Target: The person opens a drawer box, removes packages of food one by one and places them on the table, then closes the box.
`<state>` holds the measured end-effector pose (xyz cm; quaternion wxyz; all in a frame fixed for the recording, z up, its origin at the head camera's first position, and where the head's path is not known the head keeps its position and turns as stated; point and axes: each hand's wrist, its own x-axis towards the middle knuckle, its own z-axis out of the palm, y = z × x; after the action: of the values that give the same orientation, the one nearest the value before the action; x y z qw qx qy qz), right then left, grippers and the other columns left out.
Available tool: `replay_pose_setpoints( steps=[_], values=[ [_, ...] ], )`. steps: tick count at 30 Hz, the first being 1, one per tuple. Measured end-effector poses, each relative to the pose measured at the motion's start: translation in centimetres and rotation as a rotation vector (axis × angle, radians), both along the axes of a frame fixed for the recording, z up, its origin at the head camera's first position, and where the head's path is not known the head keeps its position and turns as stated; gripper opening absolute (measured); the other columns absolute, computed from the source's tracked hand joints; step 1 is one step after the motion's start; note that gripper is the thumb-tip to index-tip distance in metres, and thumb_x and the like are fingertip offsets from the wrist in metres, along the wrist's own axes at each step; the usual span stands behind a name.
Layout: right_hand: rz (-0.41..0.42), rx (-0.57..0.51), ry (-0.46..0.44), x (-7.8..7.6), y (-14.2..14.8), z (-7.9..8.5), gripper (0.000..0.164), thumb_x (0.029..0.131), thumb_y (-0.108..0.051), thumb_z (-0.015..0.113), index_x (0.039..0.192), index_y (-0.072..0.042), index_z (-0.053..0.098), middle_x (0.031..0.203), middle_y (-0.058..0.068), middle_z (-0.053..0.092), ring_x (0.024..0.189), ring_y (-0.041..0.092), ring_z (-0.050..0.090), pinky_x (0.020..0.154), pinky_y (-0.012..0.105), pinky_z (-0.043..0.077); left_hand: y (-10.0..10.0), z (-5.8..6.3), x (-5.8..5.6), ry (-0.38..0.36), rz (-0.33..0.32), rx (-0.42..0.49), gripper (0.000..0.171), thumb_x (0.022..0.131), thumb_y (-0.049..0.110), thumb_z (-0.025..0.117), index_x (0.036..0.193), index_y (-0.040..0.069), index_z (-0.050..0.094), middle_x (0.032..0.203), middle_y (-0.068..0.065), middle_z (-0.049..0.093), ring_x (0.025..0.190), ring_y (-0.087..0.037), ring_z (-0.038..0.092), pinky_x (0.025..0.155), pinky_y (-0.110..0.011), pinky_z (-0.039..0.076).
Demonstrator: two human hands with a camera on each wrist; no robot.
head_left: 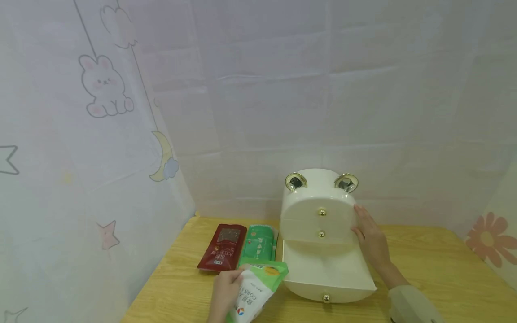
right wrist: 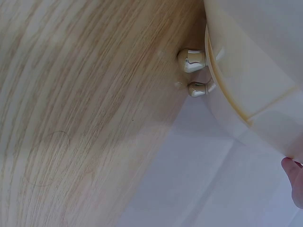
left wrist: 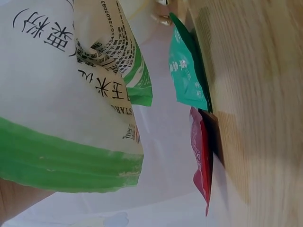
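My left hand (head_left: 225, 291) grips a green-and-white corn starch bag (head_left: 258, 289) by its side, holding it tilted above the front of the table. Up close in the left wrist view, the bag (left wrist: 57, 109) covers most of that hand. A white storage box (head_left: 300, 224) with round gold-rimmed eyes stands to the right of the bag. Its lower drawer (head_left: 323, 264) is pulled out towards me, and I see nothing in it. My right hand (head_left: 372, 244) rests against the box's right side with fingers extended. In the right wrist view only a fingertip part (right wrist: 296, 184) shows at the box's edge.
Left of the box, a dark red packet (head_left: 224, 249) and a green packet (head_left: 259, 242) lie side by side on the wooden table (head_left: 173, 287). A pale printed curtain (head_left: 250, 112) hangs behind and to the left. Gold knobs (right wrist: 191, 60) stick out from the box.
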<state>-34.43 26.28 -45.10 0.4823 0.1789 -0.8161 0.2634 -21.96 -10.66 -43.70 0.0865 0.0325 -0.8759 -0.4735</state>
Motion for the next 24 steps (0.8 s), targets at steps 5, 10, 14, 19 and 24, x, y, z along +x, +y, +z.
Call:
replay_pose_setpoints(
  steps=[5, 10, 14, 19, 24],
  values=[
    [0.001, -0.001, -0.006, 0.1, 0.1, -0.2, 0.072, 0.072, 0.006, 0.07, 0.137, -0.006, 0.041, 0.135, 0.018, 0.045, 0.125, 0.03, 0.041, 0.104, 0.016, 0.021, -0.5, -0.3, 0.1, -0.026, 0.022, -0.012, 0.024, 0.085, 0.0, 0.056, 0.106, -0.009, 0.062, 0.106, -0.024, 0.062, 0.09, -0.028, 0.061, 0.078, -0.043, 0.05],
    [0.0, -0.001, -0.009, -0.1, 0.2, -0.3, 0.072, 0.072, 0.006, 0.069, 0.137, -0.007, 0.041, 0.136, 0.017, 0.044, 0.124, 0.031, 0.041, 0.104, 0.016, 0.021, -0.6, -0.5, 0.3, -0.032, 0.03, -0.014, 0.024, 0.085, -0.001, 0.056, 0.107, -0.006, 0.063, 0.109, -0.023, 0.062, 0.095, -0.032, 0.06, 0.079, -0.043, 0.049],
    [-0.001, 0.0, -0.013, -0.1, 0.2, -0.4, 0.073, 0.073, 0.006, 0.07, 0.138, -0.008, 0.04, 0.136, 0.017, 0.044, 0.122, 0.034, 0.043, 0.105, 0.02, 0.023, -0.7, -0.6, 0.6, -0.012, 0.021, -0.033, 0.024, 0.084, 0.0, 0.057, 0.107, -0.005, 0.064, 0.109, -0.023, 0.062, 0.095, -0.033, 0.059, 0.078, -0.043, 0.049],
    [-0.007, 0.003, -0.016, 0.0, 0.1, -0.3, 0.073, 0.072, 0.005, 0.07, 0.138, -0.007, 0.041, 0.136, 0.017, 0.044, 0.12, 0.036, 0.044, 0.102, 0.028, 0.029, -1.3, -0.9, 1.0, 0.03, 0.002, -0.029, 0.023, 0.083, 0.0, 0.058, 0.103, -0.008, 0.064, 0.101, -0.024, 0.064, 0.087, -0.029, 0.062, 0.075, -0.041, 0.05],
    [-0.01, 0.006, -0.012, 0.1, -0.1, 0.0, 0.071, 0.072, 0.005, 0.07, 0.137, -0.006, 0.041, 0.135, 0.018, 0.044, 0.119, 0.038, 0.045, 0.103, 0.028, 0.029, -1.7, -0.8, 1.4, 0.007, -0.006, -0.013, 0.023, 0.083, 0.001, 0.057, 0.103, -0.009, 0.063, 0.099, -0.023, 0.065, 0.088, -0.03, 0.061, 0.077, -0.044, 0.049]
  ],
)
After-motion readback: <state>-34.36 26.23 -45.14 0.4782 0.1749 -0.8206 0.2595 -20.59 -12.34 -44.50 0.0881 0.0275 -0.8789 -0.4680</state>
